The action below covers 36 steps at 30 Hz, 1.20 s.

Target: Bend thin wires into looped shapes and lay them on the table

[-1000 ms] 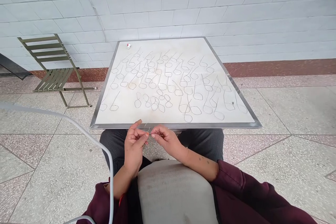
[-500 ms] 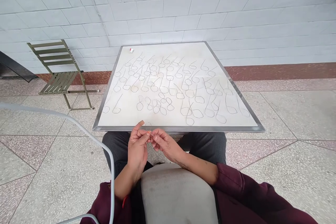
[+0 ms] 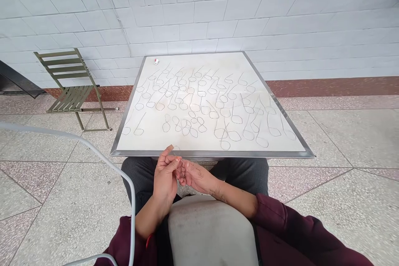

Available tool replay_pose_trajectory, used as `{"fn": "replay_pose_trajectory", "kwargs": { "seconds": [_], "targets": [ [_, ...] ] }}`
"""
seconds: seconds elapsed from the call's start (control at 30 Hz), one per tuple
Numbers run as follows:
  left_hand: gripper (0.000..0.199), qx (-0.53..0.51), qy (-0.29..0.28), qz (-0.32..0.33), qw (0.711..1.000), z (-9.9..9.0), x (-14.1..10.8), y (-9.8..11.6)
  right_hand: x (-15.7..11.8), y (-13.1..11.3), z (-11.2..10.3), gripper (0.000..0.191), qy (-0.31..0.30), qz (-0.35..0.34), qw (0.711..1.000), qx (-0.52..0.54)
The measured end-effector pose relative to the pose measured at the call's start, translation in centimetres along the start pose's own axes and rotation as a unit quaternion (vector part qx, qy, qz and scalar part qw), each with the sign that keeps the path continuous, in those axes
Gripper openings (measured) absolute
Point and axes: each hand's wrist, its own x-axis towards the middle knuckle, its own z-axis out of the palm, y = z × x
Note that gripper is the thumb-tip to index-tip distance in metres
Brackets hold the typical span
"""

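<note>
Just in front of the table's near edge, my two hands meet over my lap. A thin wire (image 3: 177,148) runs between them, with a small loop at its upper end over the table edge. Thumb and fingers of my left hand (image 3: 165,174) pinch this wire, the index finger pointing up. My right hand (image 3: 199,176) is closed on the wire's lower part, which the fingers largely hide. Beyond them, several looped wires with straight tails (image 3: 234,135) lie on the white tabletop (image 3: 149,141). Nearest my hands are several figure-eight wires (image 3: 186,128).
A metal rim (image 3: 218,153) edges the table. A small white and red object (image 3: 156,62) sits at its far left corner. A folding chair (image 3: 71,91) stands to the left by the tiled wall. A pale cable (image 3: 102,156) curves past my left arm.
Both hands have shifted slightly. My right hand has turned, its fingers now lying lower beneath the left fingertips. The wire stays between the hands.
</note>
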Motion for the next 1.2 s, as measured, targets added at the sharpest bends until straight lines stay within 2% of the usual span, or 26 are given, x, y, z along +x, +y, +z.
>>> {"fn": "replay_pose_trajectory", "kwargs": {
  "seconds": [0.17,0.33,0.53,0.7,0.8,0.87,1.0,1.1,1.2],
  "targets": [
    [0.053,0.007,-0.005,0.002,1.000,0.2,-0.1,0.1,0.0,0.0,0.0,0.052,0.015,0.001,1.000,-0.015],
    [0.051,0.013,-0.003,0.026,1.000,0.3,-0.2,0.2,-0.1,-0.3,0.0,0.058,0.031,0.031,0.998,-0.036],
    [0.045,0.028,-0.022,0.067,0.997,0.0,0.0,-0.3,-0.1,0.1,-0.4,0.049,0.043,0.018,0.999,-0.017],
    [0.046,0.026,-0.025,0.064,0.997,0.0,-0.1,-0.4,-0.1,0.2,-0.4,0.049,0.046,0.021,0.999,-0.020],
    [0.049,0.029,-0.017,0.053,0.998,-0.2,0.0,-0.3,-0.4,-0.6,-0.2,0.055,0.034,0.031,0.997,-0.054],
    [0.049,0.034,0.001,0.058,0.998,-0.4,0.1,-0.2,-0.6,-1.2,-0.1,0.059,0.027,0.021,0.993,-0.112],
    [0.049,0.038,0.021,0.083,0.996,-0.8,0.3,-0.1,-0.9,-1.9,-0.1,0.040,0.083,-0.052,0.966,-0.239],
    [0.050,0.040,0.001,0.067,0.997,-0.8,0.2,-0.3,-0.7,-1.7,-0.2,0.031,0.134,-0.073,0.954,-0.259],
    [0.049,0.037,-0.009,0.066,0.997,-0.6,0.1,-0.5,-0.6,-1.4,-0.1,0.030,0.154,-0.073,0.952,-0.253]
  ]
}}
